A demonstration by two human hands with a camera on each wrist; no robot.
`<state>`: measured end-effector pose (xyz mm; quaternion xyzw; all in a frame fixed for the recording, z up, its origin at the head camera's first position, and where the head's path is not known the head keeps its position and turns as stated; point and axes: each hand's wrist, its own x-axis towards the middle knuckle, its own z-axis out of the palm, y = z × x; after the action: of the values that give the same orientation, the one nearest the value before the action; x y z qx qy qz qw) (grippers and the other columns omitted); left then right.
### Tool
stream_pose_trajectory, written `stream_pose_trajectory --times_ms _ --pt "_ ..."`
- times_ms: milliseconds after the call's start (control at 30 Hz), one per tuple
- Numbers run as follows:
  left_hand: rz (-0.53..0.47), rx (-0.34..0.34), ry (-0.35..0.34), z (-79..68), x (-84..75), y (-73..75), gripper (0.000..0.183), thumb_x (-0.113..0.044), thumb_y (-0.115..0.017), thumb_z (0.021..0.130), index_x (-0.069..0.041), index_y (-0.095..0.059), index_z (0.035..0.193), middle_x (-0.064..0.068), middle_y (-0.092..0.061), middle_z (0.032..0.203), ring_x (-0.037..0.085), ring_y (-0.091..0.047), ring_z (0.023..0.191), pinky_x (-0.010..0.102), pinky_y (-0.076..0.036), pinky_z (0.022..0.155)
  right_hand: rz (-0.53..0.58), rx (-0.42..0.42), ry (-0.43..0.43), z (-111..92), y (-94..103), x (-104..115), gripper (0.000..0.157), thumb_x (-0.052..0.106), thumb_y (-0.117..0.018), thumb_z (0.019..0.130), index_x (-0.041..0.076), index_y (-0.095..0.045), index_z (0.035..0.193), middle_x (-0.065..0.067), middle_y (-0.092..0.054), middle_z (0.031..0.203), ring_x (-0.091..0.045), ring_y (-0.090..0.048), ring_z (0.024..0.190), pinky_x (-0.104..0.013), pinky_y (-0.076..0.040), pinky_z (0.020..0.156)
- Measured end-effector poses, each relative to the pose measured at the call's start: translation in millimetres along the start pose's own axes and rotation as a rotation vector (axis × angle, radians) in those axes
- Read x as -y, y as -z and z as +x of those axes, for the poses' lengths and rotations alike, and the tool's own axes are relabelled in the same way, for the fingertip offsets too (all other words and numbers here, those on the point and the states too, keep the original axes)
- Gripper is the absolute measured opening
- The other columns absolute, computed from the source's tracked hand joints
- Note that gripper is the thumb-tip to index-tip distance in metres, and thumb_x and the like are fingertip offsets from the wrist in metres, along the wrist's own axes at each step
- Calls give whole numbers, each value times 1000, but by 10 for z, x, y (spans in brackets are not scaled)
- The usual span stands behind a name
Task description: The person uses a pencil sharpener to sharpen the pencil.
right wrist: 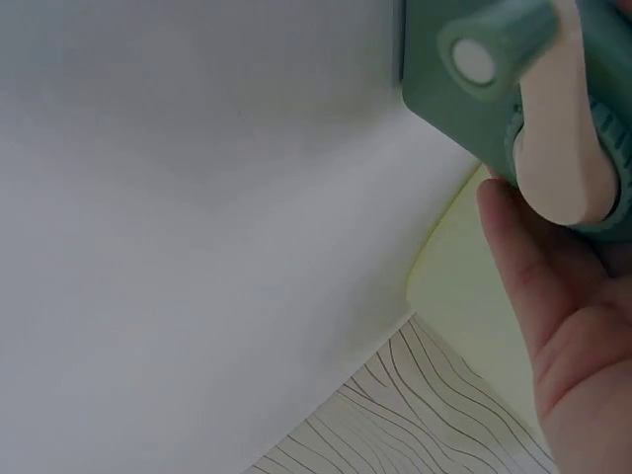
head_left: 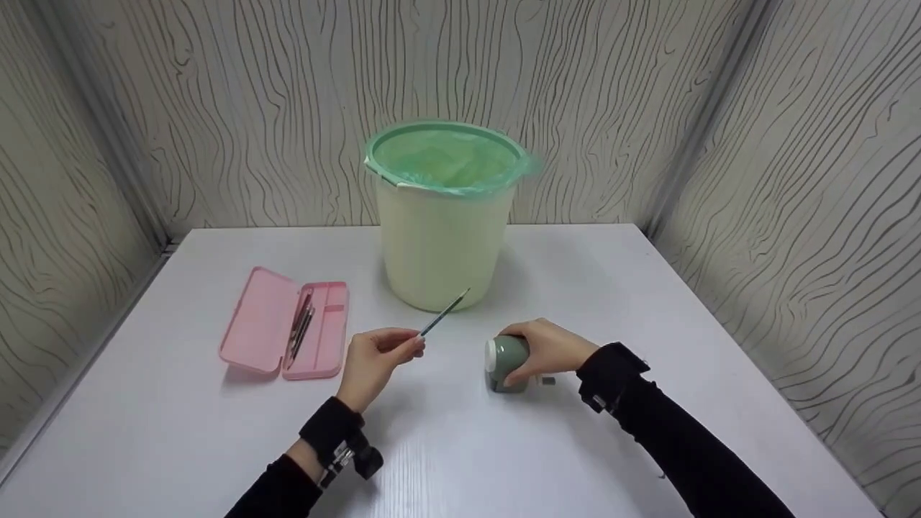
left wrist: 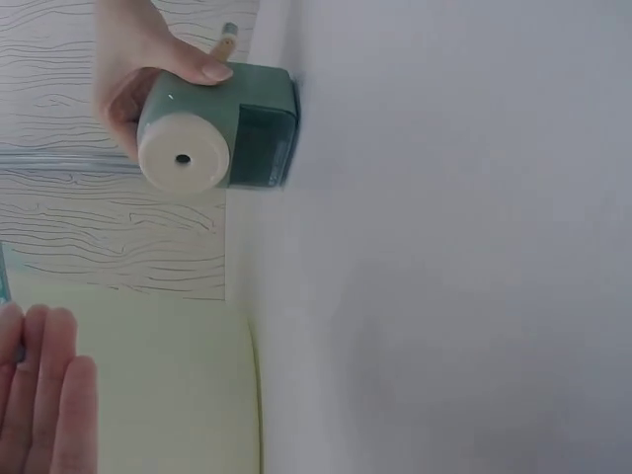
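My left hand [head_left: 374, 363] pinches a slim dark pencil [head_left: 445, 314] between thumb and fingers; it slants up and right, and its far end overlaps the foot of the bin in the head view. My right hand [head_left: 554, 349] grips a green crank pencil sharpener [head_left: 511, 354] on the table from above. The sharpener's round cream face [left wrist: 163, 148], with a dark hole at its centre, points left toward the left hand. At its other end sits a cream crank arm [right wrist: 555, 138] with a green knob [right wrist: 499, 47]. In the left wrist view the pencil is mostly hidden by fingers.
A pale bin [head_left: 442, 244] with a green liner [head_left: 446, 158] stands at the back middle of the white table [head_left: 446, 460]. To the left lies an opened pink pencil case [head_left: 255, 324] with several pencils [head_left: 301, 327] inside. Wood-patterned walls [head_left: 288, 108] enclose the back and sides.
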<state>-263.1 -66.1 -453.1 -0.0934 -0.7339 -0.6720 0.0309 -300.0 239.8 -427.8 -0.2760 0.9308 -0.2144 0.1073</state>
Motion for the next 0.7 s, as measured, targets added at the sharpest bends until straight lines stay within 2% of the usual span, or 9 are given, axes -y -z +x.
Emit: stream_pose_trajectory --times_ms 100,200,300,367,533,700 --pt "-37 -14 4 -21 -29 -51 20 -7 -72 94 6 -75 109 20 -79 101 17 -78 87 24 -62 82 61 -30 13 -30 14 -1 73 39 -90 77 2 -64 134 -10 -72 127 -21 -68 109 -39 -57 94" --pt "-61 -30 4 -43 -62 -105 21 -9 -73 95 5 -75 110 18 -79 100 16 -77 88 24 -62 82 142 -92 30 -52 36 30 74 42 -85 83 0 -61 138 -16 -69 134 -30 -67 121 -46 -54 105" --pt "-96 -49 10 -62 -85 -171 22 -11 -73 95 5 -75 110 17 -79 100 14 -77 88 24 -62 83 216 -200 47 -71 53 106 63 37 -80 89 0 -63 136 -18 -69 134 -36 -64 128 -52 -49 110" --pt "-124 -62 17 -72 -91 -215 24 -12 -74 95 5 -75 111 17 -80 100 12 -76 88 24 -62 83 261 -288 54 -72 53 176 52 33 -78 92 2 -67 132 -17 -72 130 -36 -66 125 -52 -51 108" --pt "-172 -79 30 -97 -83 -315 29 -14 -74 95 7 -73 114 16 -80 102 10 -76 88 24 -61 84 391 -466 70 -35 -15 374 34 22 -75 94 1 -74 120 -16 -77 117 -30 -75 111 -40 -59 96" --pt "-196 -85 38 -111 -66 -394 29 -15 -74 95 7 -73 115 16 -80 102 10 -77 88 23 -61 84 575 -548 13 33 -142 566 30 19 -75 94 0 -75 118 -16 -78 112 -16 -77 103 -22 -59 89"
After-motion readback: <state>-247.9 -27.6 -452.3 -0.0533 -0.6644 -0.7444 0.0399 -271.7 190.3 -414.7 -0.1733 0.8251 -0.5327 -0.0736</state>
